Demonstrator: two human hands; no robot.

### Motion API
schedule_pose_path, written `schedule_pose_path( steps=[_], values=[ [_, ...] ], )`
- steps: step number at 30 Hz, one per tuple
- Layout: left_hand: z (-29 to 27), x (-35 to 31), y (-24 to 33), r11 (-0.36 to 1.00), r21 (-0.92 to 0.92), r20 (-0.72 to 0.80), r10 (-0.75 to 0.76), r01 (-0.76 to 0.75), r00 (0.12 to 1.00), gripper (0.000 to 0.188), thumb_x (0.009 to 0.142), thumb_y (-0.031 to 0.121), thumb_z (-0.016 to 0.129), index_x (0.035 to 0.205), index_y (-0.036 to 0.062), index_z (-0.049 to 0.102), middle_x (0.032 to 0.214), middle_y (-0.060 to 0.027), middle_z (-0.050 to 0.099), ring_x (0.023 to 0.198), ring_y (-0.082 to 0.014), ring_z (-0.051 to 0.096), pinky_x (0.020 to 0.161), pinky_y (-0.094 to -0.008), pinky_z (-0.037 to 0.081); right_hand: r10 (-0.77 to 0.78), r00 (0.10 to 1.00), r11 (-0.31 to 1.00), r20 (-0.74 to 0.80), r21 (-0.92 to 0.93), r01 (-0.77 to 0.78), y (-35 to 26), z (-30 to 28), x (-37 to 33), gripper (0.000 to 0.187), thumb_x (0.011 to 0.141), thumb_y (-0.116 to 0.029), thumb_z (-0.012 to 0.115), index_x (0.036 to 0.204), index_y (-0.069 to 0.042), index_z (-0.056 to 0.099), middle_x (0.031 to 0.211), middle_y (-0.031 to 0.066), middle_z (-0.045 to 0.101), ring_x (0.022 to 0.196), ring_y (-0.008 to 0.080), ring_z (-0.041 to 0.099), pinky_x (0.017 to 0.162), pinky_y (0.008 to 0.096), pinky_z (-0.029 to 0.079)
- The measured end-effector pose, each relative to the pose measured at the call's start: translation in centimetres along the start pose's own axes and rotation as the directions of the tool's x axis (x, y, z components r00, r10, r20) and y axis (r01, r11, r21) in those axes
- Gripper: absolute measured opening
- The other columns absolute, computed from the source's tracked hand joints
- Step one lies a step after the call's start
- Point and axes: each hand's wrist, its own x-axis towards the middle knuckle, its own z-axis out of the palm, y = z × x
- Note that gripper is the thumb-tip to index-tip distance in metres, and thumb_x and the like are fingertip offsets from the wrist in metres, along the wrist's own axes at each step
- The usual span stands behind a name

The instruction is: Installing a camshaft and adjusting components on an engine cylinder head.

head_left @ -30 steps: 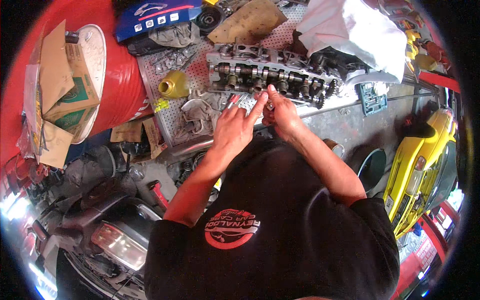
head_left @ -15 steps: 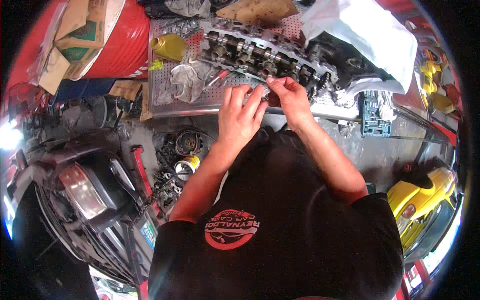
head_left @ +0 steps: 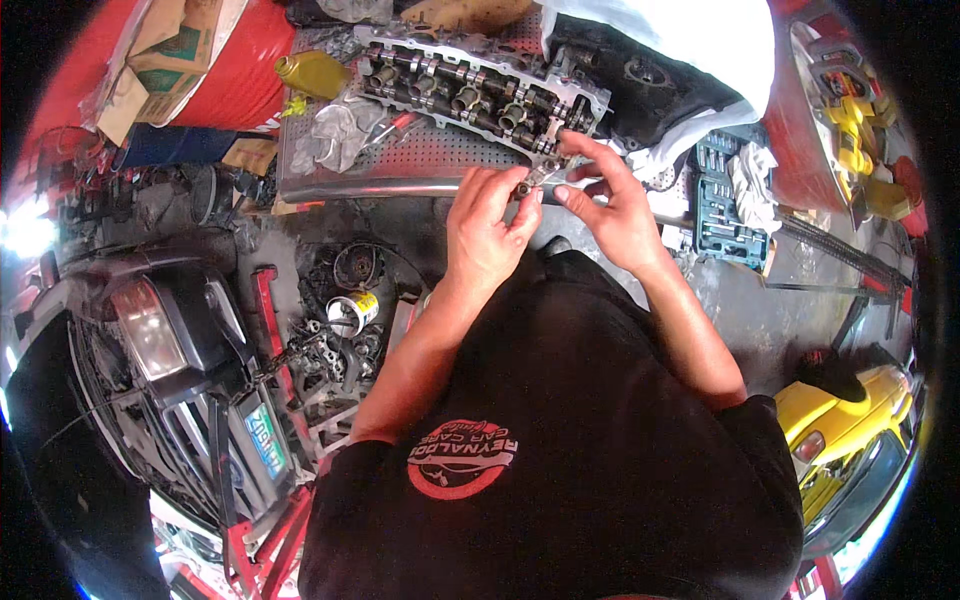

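A cylinder head with its camshafts exposed lies on a perforated metal bench in front of me. At the bench's near edge, my left hand pinches a small metal part between thumb and fingers; its exact kind is too small to tell. To the right of it is my right hand, its index finger stretched toward the right end of the cylinder head and its thumb apart. Nothing shows between the right hand's fingers.
Left on the bench are a yellow bottle, a crumpled rag and a red-handled tool. An open teal socket set lies at the right. White sheeting partly covers a dark part. A dark car stands at lower left.
The view has shifted, so the bench things appear further left. My right hand has come away from the left and its fingers have spread. The small metal part stays in my left hand.
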Motion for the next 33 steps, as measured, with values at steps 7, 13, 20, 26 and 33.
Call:
schedule_pose_path(
  steps=[7, 13, 20, 26, 33],
  values=[
    [0.5, 0.2, 2.9, 0.988, 0.037, 0.050, 0.151, -0.153, 0.987, 0.038, 0.079, 0.002, 0.082, 0.115, 0.0011, 0.070, 0.102, -0.0119, 0.070, 0.085, -0.0247, 0.065, 0.075, -0.0359, 0.054, -0.377, 0.925, 0.915, 0.049, -0.138, 0.380, 1.9, -1.8, 0.3, 0.031, 0.084, -0.001, 0.076, 0.115, -0.006, 0.074, 0.120, 0.0108, 0.072, 0.119, 0.0289, 0.064, 0.104, 0.0402, 0.049],
    [0.7, -0.2, 4.9, 0.992, -0.079, 0.031, 0.097, -0.094, 0.995, 0.031, 0.085, 0.005, 0.077, 0.115, 0.0003, 0.071, 0.100, -0.0132, 0.070, 0.089, -0.0287, 0.065, 0.079, -0.0381, 0.053, -0.376, 0.925, 0.922, 0.059, -0.079, 0.379, 2.2, -3.1, -0.1, 0.030, 0.084, -0.001, 0.077, 0.113, -0.006, 0.075, 0.117, 0.0102, 0.072, 0.115, 0.0284, 0.065, 0.102, 0.0401, 0.050],
    [1.8, -2.0, 6.3, 0.993, -0.112, -0.018, -0.025, 0.023, 1.000, 0.019, 0.090, 0.005, 0.072, 0.108, 0.0000, 0.072, 0.097, -0.0136, 0.070, 0.087, -0.0306, 0.066, 0.078, -0.0385, 0.053, -0.366, 0.928, 0.928, 0.072, -0.049, 0.370, 2.9, -3.6, -1.3, 0.031, 0.084, -0.002, 0.078, 0.114, -0.006, 0.075, 0.117, 0.0100, 0.071, 0.115, 0.0280, 0.064, 0.102, 0.0391, 0.049],
    [1.5, -2.0, 6.5, 0.998, 0.054, -0.015, 0.039, -0.038, 0.999, 0.021, 0.085, 0.005, 0.075, 0.105, 0.0013, 0.072, 0.094, -0.0126, 0.069, 0.087, -0.0320, 0.066, 0.074, -0.0408, 0.054, -0.361, 0.928, 0.930, 0.092, -0.044, 0.366, 3.8, -3.6, -1.9, 0.031, 0.087, 0.001, 0.074, 0.117, -0.005, 0.074, 0.119, 0.0091, 0.070, 0.117, 0.0256, 0.063, 0.102, 0.0374, 0.050],
    [2.2, -3.1, 4.0, 0.953, 0.295, 0.207, 0.006, -0.068, 0.978, 0.025, 0.081, 0.015, 0.080, 0.100, 0.0017, 0.070, 0.096, -0.0144, 0.066, 0.092, -0.0354, 0.066, 0.080, -0.0454, 0.056, -0.403, 0.889, 0.815, 0.216, -0.357, 0.457, 4.7, -3.1, -2.1, 0.034, 0.083, 0.000, 0.076, 0.116, -0.008, 0.074, 0.119, 0.0105, 0.068, 0.111, 0.0309, 0.063, 0.097, 0.0405, 0.052]
  ],
)
